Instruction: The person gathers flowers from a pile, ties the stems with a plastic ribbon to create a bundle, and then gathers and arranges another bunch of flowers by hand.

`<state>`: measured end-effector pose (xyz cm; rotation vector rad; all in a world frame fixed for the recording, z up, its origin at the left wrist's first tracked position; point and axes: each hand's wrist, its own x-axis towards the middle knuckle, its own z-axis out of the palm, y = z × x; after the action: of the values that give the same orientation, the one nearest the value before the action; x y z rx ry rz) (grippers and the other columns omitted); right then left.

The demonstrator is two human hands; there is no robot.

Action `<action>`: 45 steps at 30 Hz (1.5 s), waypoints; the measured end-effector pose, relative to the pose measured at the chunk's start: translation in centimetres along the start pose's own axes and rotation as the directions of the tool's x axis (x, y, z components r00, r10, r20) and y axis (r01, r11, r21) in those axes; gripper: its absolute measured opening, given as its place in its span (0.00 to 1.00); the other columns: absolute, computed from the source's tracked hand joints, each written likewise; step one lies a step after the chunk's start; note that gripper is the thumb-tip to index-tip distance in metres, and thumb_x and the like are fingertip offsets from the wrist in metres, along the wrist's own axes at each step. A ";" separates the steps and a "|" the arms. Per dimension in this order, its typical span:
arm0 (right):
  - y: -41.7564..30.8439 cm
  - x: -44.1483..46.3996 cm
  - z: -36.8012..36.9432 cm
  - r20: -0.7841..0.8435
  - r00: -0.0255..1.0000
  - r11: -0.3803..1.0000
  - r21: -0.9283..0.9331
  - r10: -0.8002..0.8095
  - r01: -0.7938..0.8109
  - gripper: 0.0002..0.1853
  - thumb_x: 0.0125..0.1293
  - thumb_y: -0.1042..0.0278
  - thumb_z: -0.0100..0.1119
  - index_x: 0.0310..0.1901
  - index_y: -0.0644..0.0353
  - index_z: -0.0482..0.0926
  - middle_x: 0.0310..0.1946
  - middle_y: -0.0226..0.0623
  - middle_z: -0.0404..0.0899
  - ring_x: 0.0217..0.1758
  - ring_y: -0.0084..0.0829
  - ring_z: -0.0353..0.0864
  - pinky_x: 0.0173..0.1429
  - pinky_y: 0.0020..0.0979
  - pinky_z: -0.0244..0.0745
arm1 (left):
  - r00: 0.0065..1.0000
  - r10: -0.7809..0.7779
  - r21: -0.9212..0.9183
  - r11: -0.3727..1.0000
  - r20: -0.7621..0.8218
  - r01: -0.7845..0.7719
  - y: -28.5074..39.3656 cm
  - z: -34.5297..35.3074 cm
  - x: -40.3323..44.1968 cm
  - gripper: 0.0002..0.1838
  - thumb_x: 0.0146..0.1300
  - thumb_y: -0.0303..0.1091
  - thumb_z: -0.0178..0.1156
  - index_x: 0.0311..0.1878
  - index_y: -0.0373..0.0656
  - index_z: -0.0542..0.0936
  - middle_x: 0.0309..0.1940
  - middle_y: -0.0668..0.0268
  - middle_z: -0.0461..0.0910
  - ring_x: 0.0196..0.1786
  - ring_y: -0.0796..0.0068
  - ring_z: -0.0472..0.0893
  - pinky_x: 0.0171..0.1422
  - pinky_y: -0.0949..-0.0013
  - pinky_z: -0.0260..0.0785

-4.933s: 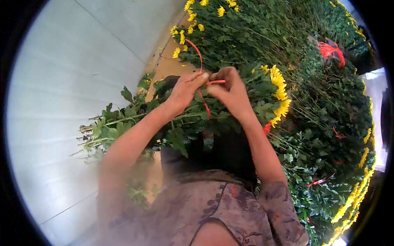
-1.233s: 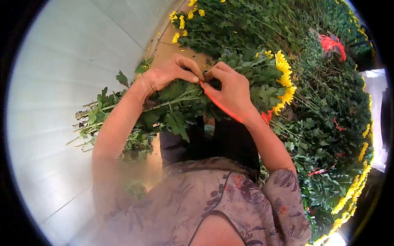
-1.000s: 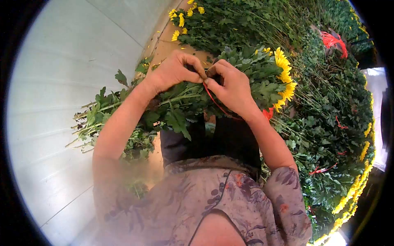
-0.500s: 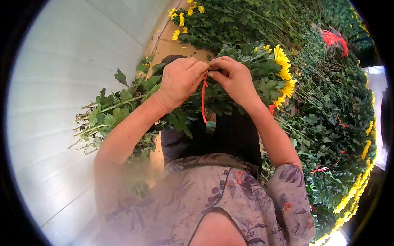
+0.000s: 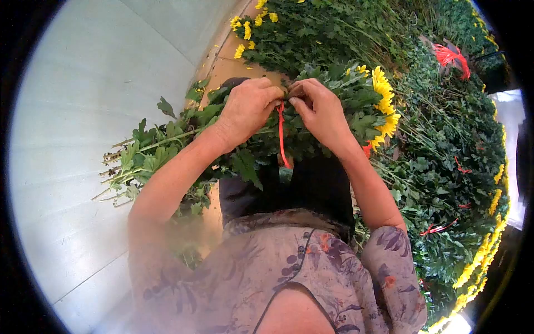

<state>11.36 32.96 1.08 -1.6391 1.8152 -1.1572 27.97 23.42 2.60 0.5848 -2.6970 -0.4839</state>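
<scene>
A bunch of yellow chrysanthemums (image 5: pixel 359 119) lies sideways across my lap, blooms to the right and cut stems to the left. Above its middle, my left hand (image 5: pixel 251 108) pinches a red tie string (image 5: pixel 282 136), whose loose end hangs down over the leaves. My right hand (image 5: pixel 318 108) is just beside it, thumb and curled fingers pinched together. Whatever sits between the right fingertips is too small to make out. Leaves and both hands hide the rest of the string.
A large heap of leafy stems (image 5: pixel 423 150) fills the right side, with yellow blooms (image 5: pixel 484 250) along its outer edge. A bundle of red strings (image 5: pixel 451 58) rests on the heap. A pale panelled surface (image 5: pixel 83 167) spans the left. More yellow flowers (image 5: pixel 246 30) lie at the top.
My fingertips have drawn slightly apart and a little lower. The hanging string end has shifted slightly right. The bunch stays in place on my lap.
</scene>
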 end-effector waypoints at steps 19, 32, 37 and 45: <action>-1.7 -0.2 0.2 0.069 0.994 0.995 0.049 0.088 -0.092 0.12 0.52 0.59 0.66 0.36 0.56 0.85 0.41 0.30 0.80 0.37 0.31 0.82 0.43 0.31 0.75 | 0.906 -0.163 -0.740 0.531 0.390 0.413 -3.3 -1.6 0.6 0.06 0.62 0.27 0.59 0.41 0.38 0.80 0.35 0.72 0.80 0.43 0.83 0.76 0.52 0.75 0.67; 0.7 -0.1 0.5 0.090 0.973 0.888 0.398 0.211 -0.229 0.10 0.62 0.63 0.60 0.39 0.62 0.80 0.31 0.32 0.79 0.31 0.19 0.74 0.36 0.26 0.69 | 0.901 0.099 -0.569 0.803 0.423 0.179 -3.7 -3.2 1.3 0.11 0.55 0.25 0.62 0.43 0.38 0.81 0.39 0.65 0.81 0.43 0.72 0.78 0.51 0.69 0.69; -0.8 -0.1 -0.8 0.190 0.971 0.777 0.585 0.145 -0.230 0.10 0.69 0.67 0.52 0.40 0.65 0.79 0.34 0.28 0.80 0.38 0.18 0.75 0.48 0.23 0.69 | 0.909 0.066 -0.674 0.693 0.411 0.254 -3.3 -3.0 0.9 0.10 0.55 0.19 0.61 0.42 0.37 0.80 0.39 0.65 0.80 0.46 0.75 0.77 0.54 0.69 0.68; -0.5 -0.7 -0.5 0.166 0.979 0.822 0.537 0.116 -0.189 0.10 0.71 0.68 0.48 0.41 0.65 0.78 0.34 0.31 0.81 0.41 0.20 0.77 0.51 0.24 0.70 | 0.903 0.175 -0.657 0.741 0.392 0.141 -4.3 -3.5 0.8 0.11 0.63 0.29 0.59 0.48 0.39 0.81 0.46 0.68 0.79 0.51 0.77 0.76 0.60 0.72 0.66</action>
<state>11.41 33.81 1.68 -1.1742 1.3291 -1.3138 30.08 18.44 4.25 0.2461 -2.5990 -1.6728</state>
